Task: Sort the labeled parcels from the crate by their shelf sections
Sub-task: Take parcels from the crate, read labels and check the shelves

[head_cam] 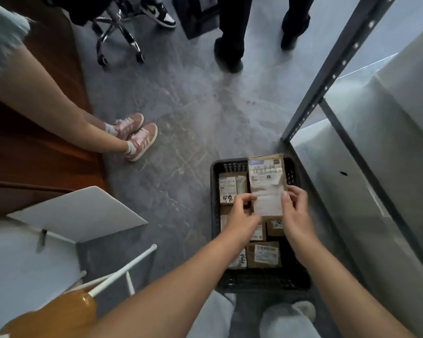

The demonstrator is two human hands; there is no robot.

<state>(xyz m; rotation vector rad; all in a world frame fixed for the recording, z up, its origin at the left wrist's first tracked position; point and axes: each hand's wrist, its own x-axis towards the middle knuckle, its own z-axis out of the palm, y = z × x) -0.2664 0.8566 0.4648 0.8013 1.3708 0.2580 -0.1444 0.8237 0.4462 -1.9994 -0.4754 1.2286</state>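
Two hands, one parcel between them. The left hand (241,215) pinches the parcel's left edge, thumb and fingers closed narrow on the white label. The right hand (294,211) grips the right edge with the thumb on the front; its other fingers are behind and out of sight.

Held parcel (266,176): brown and flat, with one barcode strip beyond the fingertips. The print is too blurred to read. It is raised over the one black crate (214,191), which sits on the floor below the fingers.

At least six more parcels lie in the crate. The exact total is uncertain because the wrists and the held parcel cover the middle.
- A hand-marked parcel (227,191) lies just left of the left fingers, with a slim pale packet (241,185) touching its right side.
- A brown labelled box (264,254) lies nearer than both hands, between the forearms.
- A white parcel (239,261) with handwritten digits touches that box's left side, partly under the left forearm.
- Two small brown ones show between the wrists, half hidden.

Right of the right fingers stands one metal shelf rack (327,76), cut off by the frame. Well beyond the fingertips are one pair of pink trainers (137,137), one pair of dark shoes (230,57), blurred, and one chair base (117,37). Left of the left forearm is one white stand (78,213), partly cut off.
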